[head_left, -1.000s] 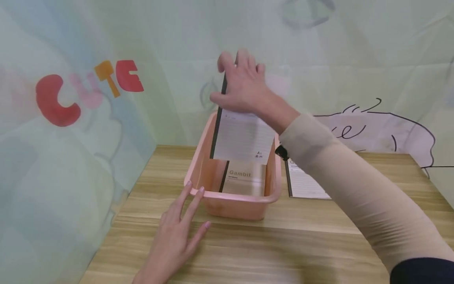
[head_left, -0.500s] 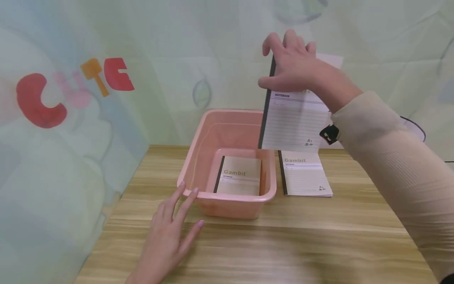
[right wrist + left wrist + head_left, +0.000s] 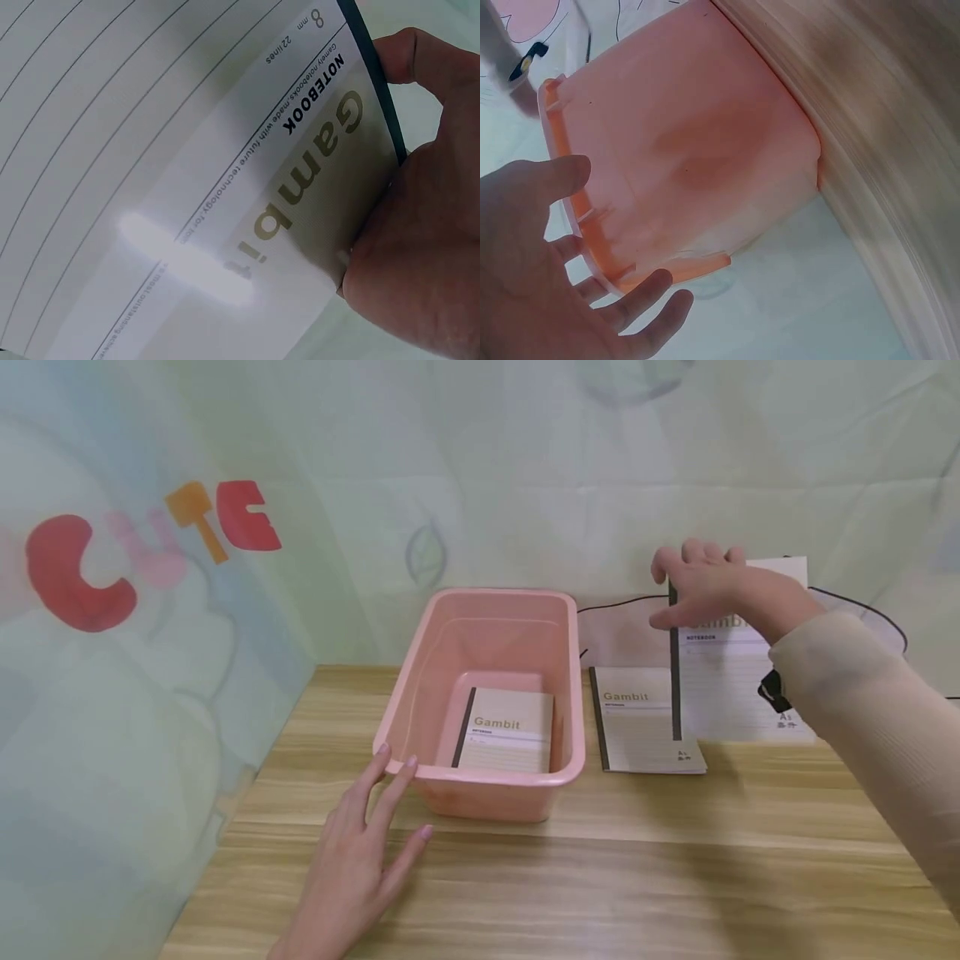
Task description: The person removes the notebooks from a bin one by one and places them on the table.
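My right hand (image 3: 705,585) grips a notebook (image 3: 735,685) with a dark spine and gold "Gambit" lettering, held upright above the table on the right. In the right wrist view the thumb and fingers hold the top end of this notebook (image 3: 225,150). A similar notebook (image 3: 637,727) lies flat on the table, partly behind the held one. Another notebook (image 3: 502,735) lies inside the pink plastic basin (image 3: 390,718). With straight, spread fingers, my left hand (image 3: 352,852) touches the basin's near left rim; the left wrist view shows it beside the basin's outer wall (image 3: 682,142).
The wooden table (image 3: 525,893) reaches back to a printed fabric backdrop (image 3: 480,485) with "CUTE" letters. A dark wristband device (image 3: 772,692) sits at the right wrist.
My right hand has carried the notebook from over the basin to the right and then downward, beside the notebook on the table. The left hand stays at the basin's rim.
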The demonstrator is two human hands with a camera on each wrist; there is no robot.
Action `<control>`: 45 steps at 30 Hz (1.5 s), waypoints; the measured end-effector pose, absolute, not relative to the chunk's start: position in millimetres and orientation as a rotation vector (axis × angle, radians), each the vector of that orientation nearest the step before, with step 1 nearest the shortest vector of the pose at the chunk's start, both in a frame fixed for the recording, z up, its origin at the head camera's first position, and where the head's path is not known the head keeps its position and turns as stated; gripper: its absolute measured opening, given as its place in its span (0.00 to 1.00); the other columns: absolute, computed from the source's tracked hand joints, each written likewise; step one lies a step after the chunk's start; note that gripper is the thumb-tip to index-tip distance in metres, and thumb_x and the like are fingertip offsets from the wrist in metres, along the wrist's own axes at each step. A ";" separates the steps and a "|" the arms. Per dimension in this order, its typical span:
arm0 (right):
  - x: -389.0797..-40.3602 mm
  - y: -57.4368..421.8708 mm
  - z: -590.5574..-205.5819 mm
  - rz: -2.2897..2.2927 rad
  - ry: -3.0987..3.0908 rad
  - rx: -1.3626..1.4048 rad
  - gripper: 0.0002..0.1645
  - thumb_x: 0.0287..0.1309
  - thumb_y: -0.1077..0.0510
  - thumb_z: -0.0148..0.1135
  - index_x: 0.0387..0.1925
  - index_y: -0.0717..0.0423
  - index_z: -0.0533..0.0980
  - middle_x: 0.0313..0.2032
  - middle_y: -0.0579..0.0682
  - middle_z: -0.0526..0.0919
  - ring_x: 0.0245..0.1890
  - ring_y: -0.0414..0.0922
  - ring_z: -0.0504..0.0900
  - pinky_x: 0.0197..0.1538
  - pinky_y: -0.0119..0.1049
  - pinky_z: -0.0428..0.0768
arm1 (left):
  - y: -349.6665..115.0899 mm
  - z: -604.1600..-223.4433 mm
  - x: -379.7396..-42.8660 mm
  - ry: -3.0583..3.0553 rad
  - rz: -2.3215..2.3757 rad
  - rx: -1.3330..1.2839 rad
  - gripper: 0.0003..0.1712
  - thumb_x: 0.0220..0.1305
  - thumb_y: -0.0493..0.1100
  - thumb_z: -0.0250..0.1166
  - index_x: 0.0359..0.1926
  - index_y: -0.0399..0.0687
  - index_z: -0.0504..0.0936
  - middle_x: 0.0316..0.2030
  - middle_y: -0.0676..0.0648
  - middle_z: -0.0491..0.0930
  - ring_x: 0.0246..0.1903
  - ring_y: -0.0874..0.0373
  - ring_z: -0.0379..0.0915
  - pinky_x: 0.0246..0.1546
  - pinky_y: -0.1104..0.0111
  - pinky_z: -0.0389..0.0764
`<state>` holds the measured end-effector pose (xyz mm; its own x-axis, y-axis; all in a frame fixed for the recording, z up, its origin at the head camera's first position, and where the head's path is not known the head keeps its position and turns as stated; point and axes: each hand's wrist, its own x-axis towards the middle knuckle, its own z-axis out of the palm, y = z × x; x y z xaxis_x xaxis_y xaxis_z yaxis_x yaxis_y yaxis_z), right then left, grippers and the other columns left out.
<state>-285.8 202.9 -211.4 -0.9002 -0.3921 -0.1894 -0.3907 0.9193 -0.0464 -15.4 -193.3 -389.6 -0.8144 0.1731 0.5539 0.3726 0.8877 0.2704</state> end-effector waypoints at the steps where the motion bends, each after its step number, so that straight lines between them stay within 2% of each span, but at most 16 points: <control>1: -286.5 207.1 -220.3 -0.008 2.878 -0.590 0.38 0.68 0.41 0.64 0.64 0.58 0.59 0.55 0.68 0.63 0.57 0.66 0.60 0.58 0.66 0.57 | -193.4 -389.7 -14.9 -2.523 -0.503 -0.389 0.42 0.76 0.60 0.63 0.83 0.59 0.61 0.81 0.40 0.58 0.67 0.39 0.70 0.60 0.37 0.76; 4: -289.2 218.2 -246.9 0.006 2.880 -0.555 0.36 0.65 0.42 0.67 0.59 0.57 0.61 0.52 0.66 0.65 0.56 0.65 0.62 0.59 0.66 0.58 | -194.2 -389.5 -14.0 -2.517 -0.500 -0.386 0.42 0.75 0.58 0.64 0.83 0.58 0.61 0.81 0.39 0.59 0.66 0.38 0.71 0.61 0.38 0.76; 9: -294.8 236.4 -284.8 0.050 2.877 -0.506 0.34 0.60 0.42 0.72 0.51 0.57 0.64 0.46 0.63 0.67 0.53 0.64 0.65 0.59 0.66 0.60 | -195.4 -388.0 -13.4 -2.504 -0.493 -0.393 0.38 0.81 0.64 0.53 0.82 0.56 0.63 0.80 0.38 0.61 0.62 0.40 0.71 0.59 0.42 0.77; 11: -298.1 242.4 -299.3 0.045 2.871 -0.510 0.32 0.59 0.44 0.72 0.49 0.57 0.65 0.44 0.63 0.68 0.52 0.65 0.65 0.59 0.67 0.60 | -196.1 -386.7 -13.3 -2.501 -0.491 -0.395 0.38 0.80 0.62 0.55 0.82 0.56 0.63 0.79 0.38 0.61 0.62 0.40 0.71 0.59 0.42 0.77; 16: -310.5 251.2 -334.8 -0.012 2.860 -0.532 0.29 0.55 0.47 0.69 0.47 0.55 0.64 0.45 0.64 0.67 0.51 0.65 0.65 0.60 0.69 0.60 | -198.5 -383.7 -12.9 -2.496 -0.487 -0.380 0.39 0.75 0.56 0.63 0.82 0.56 0.64 0.79 0.38 0.63 0.63 0.39 0.71 0.60 0.42 0.76; 24: -317.1 263.1 -371.9 -0.028 2.894 -0.594 0.27 0.52 0.48 0.68 0.46 0.56 0.65 0.50 0.65 0.68 0.54 0.66 0.65 0.58 0.67 0.63 | -199.6 -384.7 -11.0 -2.494 -0.480 -0.398 0.37 0.81 0.63 0.53 0.81 0.55 0.65 0.77 0.36 0.64 0.62 0.38 0.71 0.59 0.42 0.76; 31: -322.6 269.0 -390.1 -0.057 2.942 -0.590 0.28 0.52 0.48 0.62 0.51 0.57 0.66 0.57 0.71 0.67 0.62 0.72 0.62 0.62 0.71 0.61 | -200.4 -385.1 -7.5 -2.496 -0.488 -0.388 0.37 0.82 0.66 0.49 0.81 0.56 0.65 0.78 0.37 0.63 0.63 0.38 0.71 0.60 0.40 0.76; 34: -323.9 265.8 -387.3 -0.078 2.950 -0.575 0.30 0.55 0.47 0.62 0.55 0.56 0.67 0.58 0.70 0.67 0.62 0.71 0.62 0.61 0.70 0.61 | -201.2 -385.5 -6.7 -2.513 -0.498 -0.376 0.38 0.82 0.68 0.47 0.82 0.57 0.64 0.79 0.37 0.62 0.65 0.39 0.71 0.60 0.38 0.75; 39: -324.1 264.6 -387.0 -0.126 2.948 -0.541 0.35 0.62 0.43 0.63 0.63 0.56 0.66 0.63 0.72 0.65 0.64 0.71 0.59 0.64 0.72 0.58 | -202.5 -385.5 -6.9 -2.521 -0.506 -0.379 0.38 0.81 0.67 0.50 0.82 0.57 0.64 0.79 0.38 0.61 0.65 0.40 0.72 0.57 0.37 0.78; 45: -327.5 271.3 -409.3 -0.250 3.024 -0.527 0.33 0.66 0.40 0.62 0.60 0.57 0.66 0.62 0.73 0.63 0.62 0.72 0.57 0.64 0.72 0.55 | -202.4 -387.2 -7.2 -2.511 -0.494 -0.397 0.38 0.81 0.67 0.49 0.82 0.57 0.63 0.79 0.38 0.61 0.62 0.42 0.74 0.54 0.39 0.81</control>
<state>-327.5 271.3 -409.3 -0.9396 -0.3406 -0.0331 -0.3306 0.9284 -0.1698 -7.2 -202.4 -387.2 -0.8079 0.1750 0.5627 0.3749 0.8893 0.2618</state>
